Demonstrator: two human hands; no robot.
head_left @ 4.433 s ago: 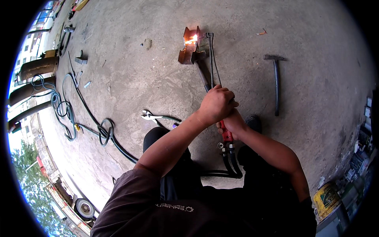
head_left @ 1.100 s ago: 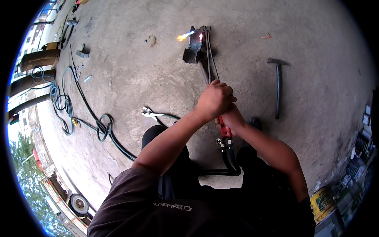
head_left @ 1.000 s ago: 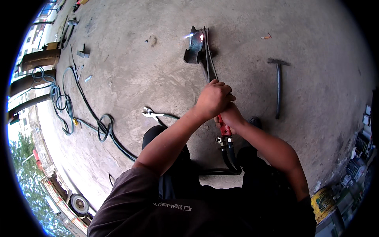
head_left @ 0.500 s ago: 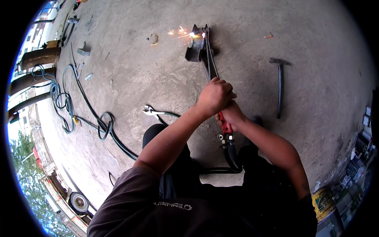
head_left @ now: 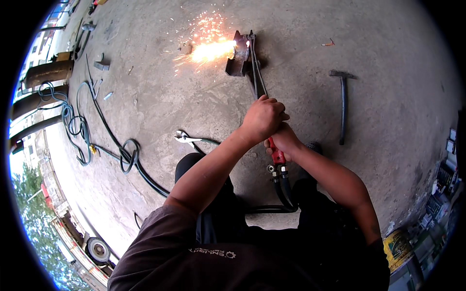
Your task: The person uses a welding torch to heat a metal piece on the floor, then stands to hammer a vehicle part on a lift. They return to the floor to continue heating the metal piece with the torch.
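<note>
My left hand point(head_left: 263, 117) is closed round the long metal tubes of a cutting torch, just above my right hand point(head_left: 286, 141), which grips its red handle point(head_left: 278, 155). The torch head point(head_left: 251, 38) is at a short rusty steel channel piece point(head_left: 236, 65), which glows at the cut. A bright spray of sparks point(head_left: 209, 51) bursts leftward across the concrete floor. Two dark hoses point(head_left: 282, 189) run from the handle's fittings. A dark bar lies below the steel piece, partly hidden by the torch.
A hammer point(head_left: 342, 104) lies to my right, pliers point(head_left: 185, 138) by my left knee. Coiled hoses point(head_left: 128, 157) and large rusty steel sections point(head_left: 46, 75) are at the left, beside a truck wheel point(head_left: 97, 251). A yellow bucket point(head_left: 399, 248) and stacked items point(head_left: 439, 199) line the right edge.
Since about four seconds ago the torch head has shifted slightly up and left onto the steel. The small flame and few sparks have grown into a large spray. My grip is unchanged.
</note>
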